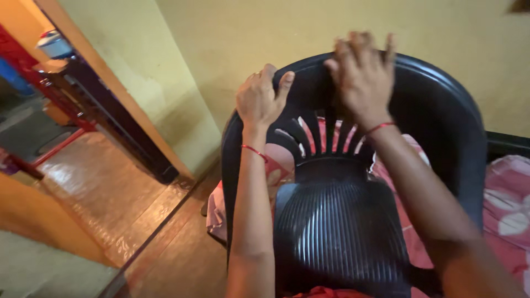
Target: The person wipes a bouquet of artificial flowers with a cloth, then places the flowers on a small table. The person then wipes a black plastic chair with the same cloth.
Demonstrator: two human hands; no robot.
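A black plastic chair point(337, 221) with a ribbed seat and slatted back stands right below me. My left hand point(259, 99) is closed around the left part of the chair's top rail. My right hand point(361, 74) rests on the top rail near its middle, fingers spread and blurred; whether it grips the rail is unclear. Each wrist wears a thin red thread.
A pink and white patterned cloth point(505, 204) lies behind and to the right of the chair. A yellow wall point(232, 33) rises just behind it. On the left an open doorway point(99, 105) leads to a glossy brown floor point(99, 182) and dark furniture.
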